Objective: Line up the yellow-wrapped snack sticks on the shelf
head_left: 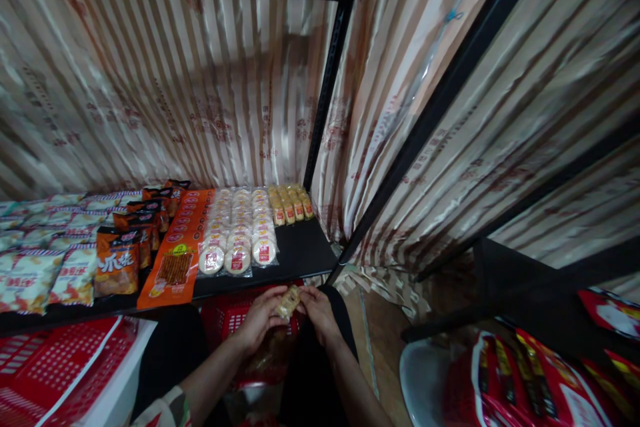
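A small snack in a clear wrapper (289, 302), yellowish in colour, is held between both hands over my lap. My left hand (261, 320) grips its left side with closed fingers, while the fingers of my right hand (317, 310) pinch its right end. Below my hands, a red basket (226, 321) stands between my legs, and darker wrapped packs show dimly inside it. On the black shelf (306, 250) in front, similar yellowish packs (291, 205) are lined up at the back right. Beside them are rows of round white wrapped biscuits (238, 257).
Farther left on the shelf lie a large orange snack bag (175, 263), brown-orange bags (117, 260) and several pale bags (30, 277). Another red basket (55, 367) is at lower left. Black posts (327, 97) frame the striped sheeting (225, 80). Red packages (540, 380) sit at lower right.
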Motion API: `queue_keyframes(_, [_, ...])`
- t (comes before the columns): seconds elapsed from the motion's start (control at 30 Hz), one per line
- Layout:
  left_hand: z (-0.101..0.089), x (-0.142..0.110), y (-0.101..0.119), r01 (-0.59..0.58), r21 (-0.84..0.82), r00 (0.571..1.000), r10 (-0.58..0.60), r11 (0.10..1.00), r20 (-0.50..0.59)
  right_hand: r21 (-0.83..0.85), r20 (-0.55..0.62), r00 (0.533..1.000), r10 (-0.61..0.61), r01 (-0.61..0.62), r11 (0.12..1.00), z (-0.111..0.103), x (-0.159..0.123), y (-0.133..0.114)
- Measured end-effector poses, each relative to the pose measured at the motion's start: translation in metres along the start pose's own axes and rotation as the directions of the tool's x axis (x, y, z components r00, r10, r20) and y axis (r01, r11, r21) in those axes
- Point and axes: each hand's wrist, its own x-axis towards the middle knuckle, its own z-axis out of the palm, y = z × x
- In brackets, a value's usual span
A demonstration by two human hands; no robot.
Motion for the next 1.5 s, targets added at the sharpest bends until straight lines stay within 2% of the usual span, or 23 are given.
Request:
queue_keyframes(0.17, [0.002, -0.002, 0.005, -0.009, 0.027, 1.000, 0.009, 1.000, 0.019, -0.001, -0.006, 0.998, 0.066, -0.066, 0.998, -0.004, 0.000, -0.003])
queue_keyframes(0.43, [0.009, 0.003, 0.014, 0.007, -0.028, 0.998, -0.006, 1.000, 0.070, 0.043, 0.014, 0.978, 0.207, -0.207, 0.977, -0.005, -0.001, -0.009])
queue_keyframes(0.6, [0.015, 0.007, 0.021, -0.016, 0.043, 0.992, 0.010, 0.999, 0.128, 0.109, 0.014, 0.967, 0.255, -0.255, 0.961, -0.005, -0.001, -0.012])
queue_keyframes(0.93, [0.021, 0.026, 0.022, -0.040, 0.286, 0.999, 0.040, 0.957, 0.007, 0.099, 0.073, 0.953, 0.294, -0.300, 0.949, -0.005, 0.002, -0.015])
queue_keyframes(1.2, [0.024, 0.032, 0.033, -0.122, 0.479, 0.989, 0.147, 0.869, -0.015, 0.063, 0.124, 0.926, 0.356, -0.365, 0.929, -0.001, 0.006, -0.014])
queue_keyframes(1.5, [0.031, 0.031, 0.043, -0.111, 0.444, 0.993, 0.121, 0.889, 0.005, -0.060, 0.163, 0.904, 0.396, -0.391, 0.918, 0.001, -0.001, -0.028])
